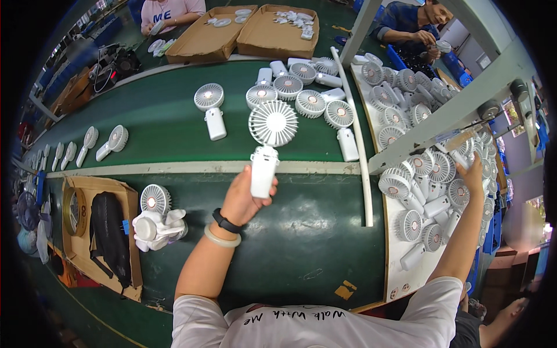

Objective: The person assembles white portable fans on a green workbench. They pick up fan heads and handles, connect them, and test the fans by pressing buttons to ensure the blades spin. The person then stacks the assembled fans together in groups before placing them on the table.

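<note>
The left hand [243,196] grips a handheld fan [266,155] by its handle [264,176] above the counter [301,243] and should avoid the grille [273,123]; what the right hand [473,171] holds by the heaped fans [436,206] is unclear.

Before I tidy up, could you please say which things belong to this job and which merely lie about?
Apparently job: fan in left hand; fans beside right hand; belt fans.
Apparently lying about: black bag; yellow roll; brown scraps.

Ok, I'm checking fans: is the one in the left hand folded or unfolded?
Unfolded: the white handheld fan shows its head beyond the handle, not over it.
</note>
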`<state>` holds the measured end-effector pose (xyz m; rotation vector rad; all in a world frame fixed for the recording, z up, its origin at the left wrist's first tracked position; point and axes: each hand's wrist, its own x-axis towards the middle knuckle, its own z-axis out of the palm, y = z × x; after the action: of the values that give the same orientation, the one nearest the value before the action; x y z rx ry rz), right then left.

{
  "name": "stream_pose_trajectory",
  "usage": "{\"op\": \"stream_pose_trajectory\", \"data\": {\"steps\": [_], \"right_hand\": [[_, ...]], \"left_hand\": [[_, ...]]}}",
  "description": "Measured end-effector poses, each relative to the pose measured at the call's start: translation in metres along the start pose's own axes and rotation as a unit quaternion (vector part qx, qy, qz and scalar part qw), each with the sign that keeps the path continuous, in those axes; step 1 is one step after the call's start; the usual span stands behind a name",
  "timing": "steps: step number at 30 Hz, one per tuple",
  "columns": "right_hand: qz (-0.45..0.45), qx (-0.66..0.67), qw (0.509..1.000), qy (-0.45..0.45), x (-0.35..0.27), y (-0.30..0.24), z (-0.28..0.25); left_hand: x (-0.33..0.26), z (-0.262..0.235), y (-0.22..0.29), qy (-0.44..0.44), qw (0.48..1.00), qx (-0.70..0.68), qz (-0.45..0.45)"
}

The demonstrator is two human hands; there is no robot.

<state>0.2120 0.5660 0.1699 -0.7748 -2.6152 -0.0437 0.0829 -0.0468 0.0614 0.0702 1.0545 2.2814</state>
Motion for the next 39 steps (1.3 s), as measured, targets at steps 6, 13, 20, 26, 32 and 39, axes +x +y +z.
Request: {"op": "stream_pose_trajectory", "data": {"steps": [6,13,20,26,32,39], "right_hand": [[-0.035,-0.058,0.986,0.155,-0.023,-0.019,-0.024],[-0.001,0.294,0.899,0.326,-0.115,-0.185,-0.070],[-0.080,0.455,0.887,-0.006,-0.140,-0.335,0.050],[-0.229,0.371,0.896,-0.088,-0.086,-0.454,0.128],[-0.157,0.254,0.947,-0.115,-0.061,-0.534,0.167],[-0.118,0.399,0.903,-0.109,-0.064,-0.535,0.175]], "left_hand": [[-0.031,-0.002,-0.016,-0.092,0.982,-0.155,-0.053],[-0.029,-0.023,-0.017,-0.102,0.988,-0.119,-0.008],[-0.024,-0.025,-0.047,0.064,0.969,0.190,0.146],[-0.025,-0.026,-0.044,0.065,0.979,0.158,0.110],[-0.030,-0.029,-0.039,0.084,0.982,0.155,0.073],[-0.032,-0.032,-0.038,0.053,0.993,0.068,0.077]]}}
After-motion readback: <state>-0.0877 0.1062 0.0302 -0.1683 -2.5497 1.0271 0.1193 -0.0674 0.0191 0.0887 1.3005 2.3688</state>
